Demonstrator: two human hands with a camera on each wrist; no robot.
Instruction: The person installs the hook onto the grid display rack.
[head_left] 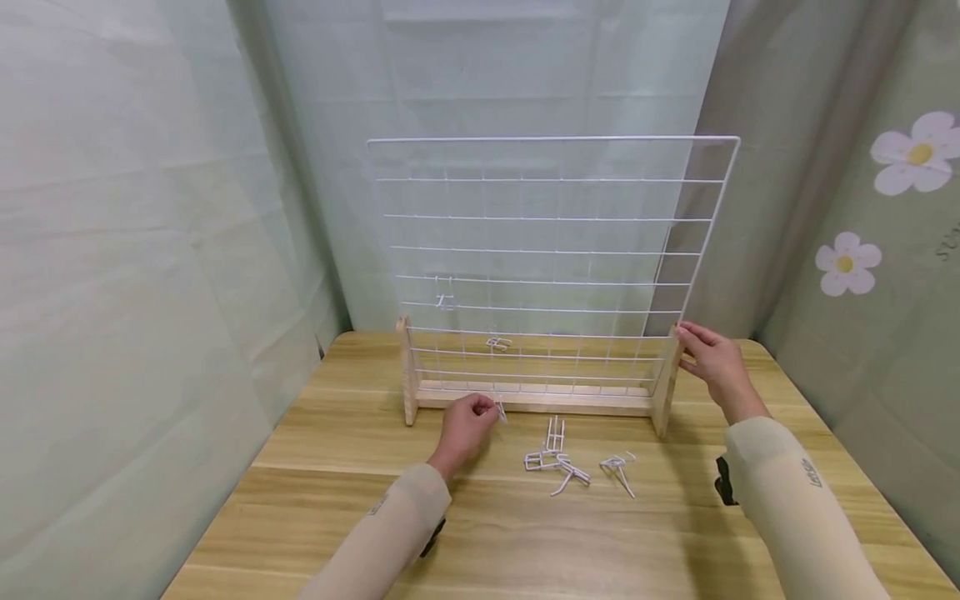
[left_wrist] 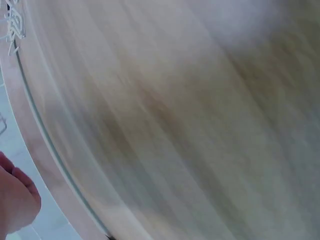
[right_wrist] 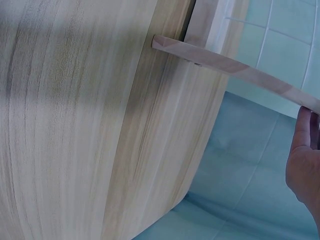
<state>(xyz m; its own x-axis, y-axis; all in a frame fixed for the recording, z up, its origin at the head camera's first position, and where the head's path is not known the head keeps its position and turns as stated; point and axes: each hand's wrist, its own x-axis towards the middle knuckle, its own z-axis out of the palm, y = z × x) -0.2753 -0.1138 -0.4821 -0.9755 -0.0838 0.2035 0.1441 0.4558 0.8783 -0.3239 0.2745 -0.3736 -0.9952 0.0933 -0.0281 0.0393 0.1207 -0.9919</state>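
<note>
A white wire grid panel (head_left: 555, 219) stands upright in a wooden base with a post at each side. My left hand (head_left: 467, 429) pinches a small white wire hook (head_left: 502, 411) low in front of the base, left of its middle. In the left wrist view only part of the left hand (left_wrist: 19, 200) shows, at the lower left edge. My right hand (head_left: 716, 367) grips the top of the right wooden post (head_left: 664, 385) with its fingertips. The right wrist view shows this hand (right_wrist: 304, 165) at the post's upper end (right_wrist: 235, 67).
Several white wire hooks lie on the wooden table (head_left: 360, 500) before the base: a small pile (head_left: 555, 458) and one apart (head_left: 617, 471) to its right. Two hooks hang on the grid, one higher at left (head_left: 445, 298) and one lower (head_left: 497, 342). Curtains surround the table.
</note>
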